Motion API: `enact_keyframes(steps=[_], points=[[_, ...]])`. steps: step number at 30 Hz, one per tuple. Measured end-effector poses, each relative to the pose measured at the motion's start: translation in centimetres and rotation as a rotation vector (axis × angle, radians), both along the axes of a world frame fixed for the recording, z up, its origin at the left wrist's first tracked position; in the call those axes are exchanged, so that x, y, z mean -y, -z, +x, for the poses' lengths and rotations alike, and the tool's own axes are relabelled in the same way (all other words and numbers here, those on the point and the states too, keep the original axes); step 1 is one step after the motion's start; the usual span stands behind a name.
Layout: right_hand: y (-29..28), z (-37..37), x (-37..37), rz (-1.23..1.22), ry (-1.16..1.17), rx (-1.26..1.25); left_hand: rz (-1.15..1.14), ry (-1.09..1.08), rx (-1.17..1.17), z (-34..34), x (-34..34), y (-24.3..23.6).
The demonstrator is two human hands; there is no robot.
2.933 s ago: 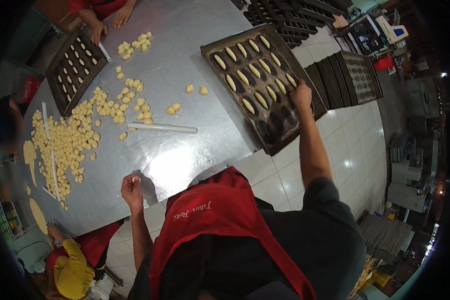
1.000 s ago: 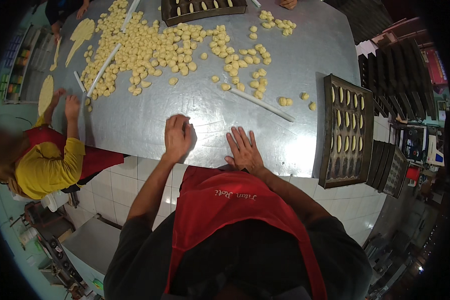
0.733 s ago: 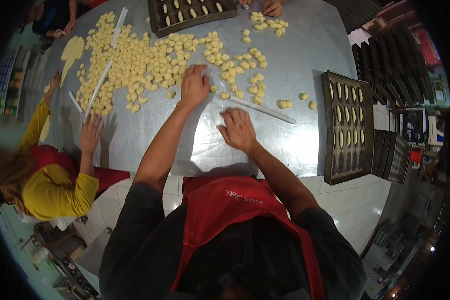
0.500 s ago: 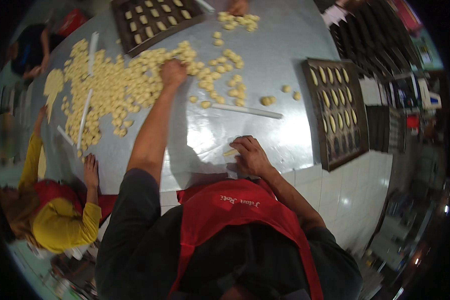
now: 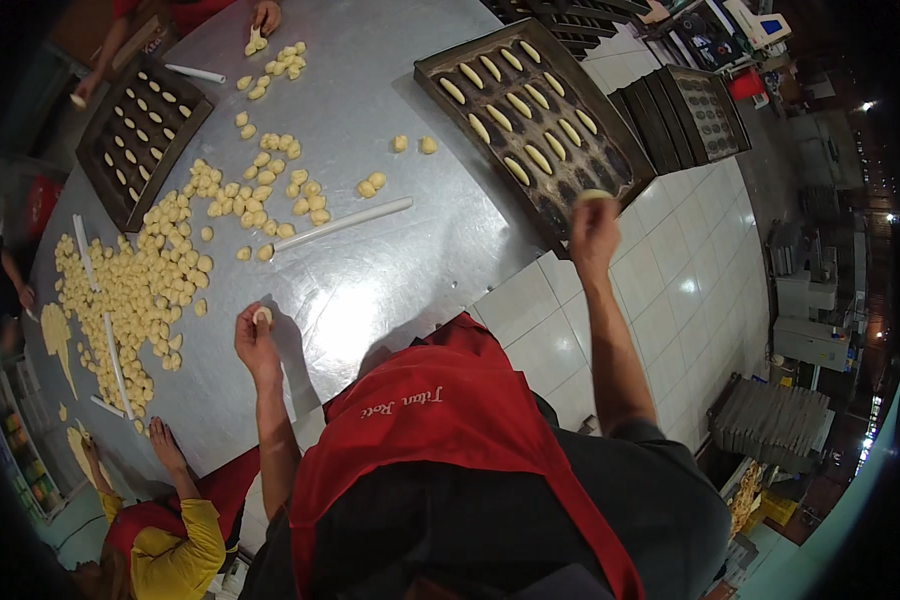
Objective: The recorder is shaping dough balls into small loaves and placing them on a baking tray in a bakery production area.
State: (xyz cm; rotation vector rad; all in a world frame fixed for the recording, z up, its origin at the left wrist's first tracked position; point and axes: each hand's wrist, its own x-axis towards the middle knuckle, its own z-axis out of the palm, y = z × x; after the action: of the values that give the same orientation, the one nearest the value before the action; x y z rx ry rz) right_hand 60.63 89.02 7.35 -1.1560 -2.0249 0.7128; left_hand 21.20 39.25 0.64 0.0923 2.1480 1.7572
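Above the near side of the metal table, my left hand is closed around a small pale dough ball. My right hand reaches out over the near corner of a dark baking tray, its fingers closed on a rolled dough piece. Rows of slim, finger-shaped dough pieces lie in the tray's hollows; several hollows close to my right hand hold none. A white rolling pin rests on the table, with loose dough balls beyond it.
A large heap of dough balls covers the table's left part, crossed by white rods. Another filled tray stands at the far left. Co-workers' hands work along the left and far edges. Stacked trays stand beyond the right tray.
The view has swung right. My left hand has come back from the heap with a dough ball. My right hand has moved from the tabletop to the tray, carrying a rolled piece.
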Motion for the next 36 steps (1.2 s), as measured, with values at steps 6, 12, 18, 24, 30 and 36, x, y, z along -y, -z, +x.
enact_keyframes(steps=[6, 12, 18, 24, 30, 36], points=[[-1.9, -11.2, 3.9, 0.315, -0.259, 0.211, -0.048, -0.019, -0.078, 7.1, -5.9, -0.2], [3.7, -27.5, 14.7, 0.219, -0.857, 0.143, -0.650, 0.354, -0.702, 11.1, -12.3, -3.0], [5.6, -21.1, 18.0, 0.305, -0.986, 0.187, -0.767, 0.441, -0.843, 14.3, -8.4, -5.3], [4.9, -26.5, 18.6, 0.303, -1.190, 0.077, -0.932, 0.301, -0.832, 4.7, -9.5, -2.4], [5.1, -20.4, 20.8, 0.202, -1.117, 0.165, -0.835, 0.491, -0.825, 9.4, -6.6, -1.8], [4.4, -21.3, 19.6, -0.052, -1.094, 0.421, -0.587, 0.673, -0.821, 13.9, -5.3, -3.0]])
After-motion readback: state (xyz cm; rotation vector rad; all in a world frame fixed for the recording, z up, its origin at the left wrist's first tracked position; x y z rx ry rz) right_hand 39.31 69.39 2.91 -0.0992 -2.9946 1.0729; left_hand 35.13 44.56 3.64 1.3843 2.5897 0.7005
